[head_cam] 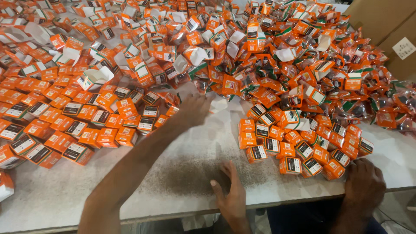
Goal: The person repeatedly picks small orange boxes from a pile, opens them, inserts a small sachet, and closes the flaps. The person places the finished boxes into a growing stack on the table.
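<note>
My left hand (pixel 232 195) lies flat, palm down, on the white table (pixel 182 173) near its front edge, holding nothing. At the right, my right hand (pixel 364 186) rests palm down on the table edge with its fingers bent. It is empty and almost touches a block of closed small orange boxes (pixel 299 147) set in rows. Another person's bare arm (pixel 143 160) reaches in from the lower left. Its blurred hand (pixel 195 108) is at the foot of the big heap of orange boxes (pixel 242 47).
Open orange-and-white cartons and clear sachets fill the far heap. More closed boxes (pixel 69 125) lie in rows at the left. Dark dust (pixel 186 173) covers the table's middle. Brown cardboard cartons (pixel 390 30) stand at the upper right.
</note>
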